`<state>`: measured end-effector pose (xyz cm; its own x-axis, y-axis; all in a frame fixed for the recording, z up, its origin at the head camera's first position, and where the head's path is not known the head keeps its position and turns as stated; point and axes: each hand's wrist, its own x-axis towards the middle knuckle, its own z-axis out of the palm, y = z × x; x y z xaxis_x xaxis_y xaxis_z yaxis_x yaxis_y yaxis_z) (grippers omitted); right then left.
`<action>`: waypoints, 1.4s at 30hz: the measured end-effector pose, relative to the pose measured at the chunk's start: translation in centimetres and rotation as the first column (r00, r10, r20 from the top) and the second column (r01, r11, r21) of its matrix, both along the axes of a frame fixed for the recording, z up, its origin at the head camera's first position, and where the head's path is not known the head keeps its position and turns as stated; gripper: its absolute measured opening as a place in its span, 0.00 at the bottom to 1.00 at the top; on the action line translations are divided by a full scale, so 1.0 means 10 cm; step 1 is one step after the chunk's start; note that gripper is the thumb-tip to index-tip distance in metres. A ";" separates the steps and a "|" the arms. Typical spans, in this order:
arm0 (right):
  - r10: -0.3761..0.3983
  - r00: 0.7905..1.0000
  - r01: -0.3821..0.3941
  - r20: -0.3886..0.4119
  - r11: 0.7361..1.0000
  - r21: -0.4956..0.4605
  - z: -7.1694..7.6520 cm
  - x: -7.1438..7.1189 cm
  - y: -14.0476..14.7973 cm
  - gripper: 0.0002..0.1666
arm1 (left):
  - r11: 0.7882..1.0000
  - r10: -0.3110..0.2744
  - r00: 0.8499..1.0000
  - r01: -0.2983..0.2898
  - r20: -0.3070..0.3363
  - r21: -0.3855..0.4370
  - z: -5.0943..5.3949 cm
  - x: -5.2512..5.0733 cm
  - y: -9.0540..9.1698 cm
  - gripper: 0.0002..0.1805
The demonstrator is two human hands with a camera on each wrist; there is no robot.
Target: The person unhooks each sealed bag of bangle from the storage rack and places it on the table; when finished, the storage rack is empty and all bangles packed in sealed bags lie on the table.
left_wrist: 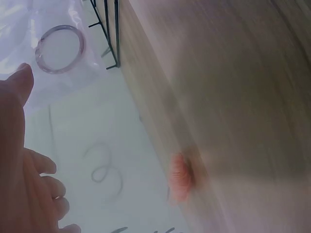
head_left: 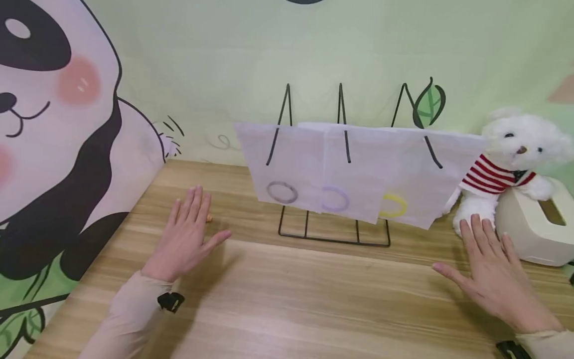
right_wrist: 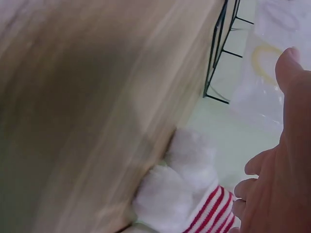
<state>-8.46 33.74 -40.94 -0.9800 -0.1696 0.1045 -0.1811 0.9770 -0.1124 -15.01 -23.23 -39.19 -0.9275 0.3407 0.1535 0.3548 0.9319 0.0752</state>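
My left hand (head_left: 184, 244) hovers with straight fingers and thumb spread, palm down, at the left of the wooden table. Beside its fingers is a small orange ribbed object (left_wrist: 180, 177), its kind unclear. On the right, my right hand (head_left: 498, 274) is also spread and holds nothing, near a white teddy bear (head_left: 475, 212). Between them stands a black wire rack (head_left: 334, 241) with three translucent bags on its hooks. The left bag (head_left: 293, 154) contains a greyish ring (head_left: 268, 191), the middle bag (head_left: 365, 169) a purple ring (head_left: 347, 199), the right bag (head_left: 426, 192) a yellow ring (head_left: 405, 205).
The bear, in a red-striped shirt, leans against a cream box (head_left: 522, 227) with a slot on top, at the table's right. A green leaf ornament (head_left: 429, 104) tops the rack. Behind the wooden table (head_left: 287, 299) hangs a green panda-printed backdrop (head_left: 193, 60).
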 end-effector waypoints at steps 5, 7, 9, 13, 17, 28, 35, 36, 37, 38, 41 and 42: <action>0.005 1.000 -0.005 0.005 1.000 -0.007 0.00 -0.03 -0.01 0.61 | 1.000 0.004 1.000 -0.004 0.015 0.010 0.02 0.01 -0.01 0.52; 0.006 1.000 -0.006 -0.001 0.999 -0.042 0.00 -0.04 -0.03 0.61 | 0.999 0.017 1.000 -0.018 0.022 0.045 0.03 0.01 -0.01 0.51; 0.005 1.000 -0.005 0.002 0.995 -0.103 0.01 -0.05 -0.06 0.59 | 0.993 0.031 0.999 -0.034 0.028 0.115 0.06 0.01 -0.01 0.49; 0.020 0.999 -0.013 0.032 0.982 -0.188 0.03 -0.08 -0.16 0.49 | 0.952 0.057 0.998 -0.058 0.014 0.299 0.12 0.00 -0.01 0.44; 0.076 0.993 -0.059 0.090 0.983 -0.173 0.00 -0.14 -0.32 0.41 | 0.903 0.092 0.996 -0.079 -0.010 0.423 0.19 -0.01 -0.03 0.40; 0.204 0.969 -0.167 0.137 0.956 -0.239 -0.13 -0.44 -0.72 0.46 | 0.705 0.113 0.987 -0.159 0.111 0.691 0.38 -0.06 0.04 0.36; 0.237 0.960 -0.193 0.149 0.946 -0.260 -0.15 -0.58 -0.88 0.47 | 0.478 0.074 0.978 -0.209 0.197 0.853 0.53 -0.14 0.26 0.32; 0.235 0.960 -0.191 0.153 0.947 -0.259 -0.16 -0.59 -0.90 0.47 | 0.462 0.073 0.978 -0.208 0.197 0.862 0.55 -0.16 0.30 0.32; 0.231 0.960 -0.187 0.156 0.949 -0.254 -0.16 -0.60 -0.91 0.47 | 0.446 0.069 0.978 -0.205 0.195 0.871 0.56 -0.17 0.33 0.31; 0.224 0.962 -0.180 0.159 0.952 -0.249 -0.17 -0.61 -0.91 0.47 | 0.430 0.064 0.980 -0.198 0.190 0.881 0.57 -0.19 0.36 0.31; 0.202 0.966 -0.161 0.163 0.959 -0.231 -0.19 -0.64 -0.93 0.45 | 0.376 0.038 0.984 -0.174 0.172 0.910 0.60 -0.25 0.42 0.28; 0.197 0.967 -0.157 0.164 0.961 -0.225 -0.20 -0.65 -0.94 0.45 | 0.357 0.031 0.986 -0.166 0.166 0.919 0.60 -0.27 0.44 0.28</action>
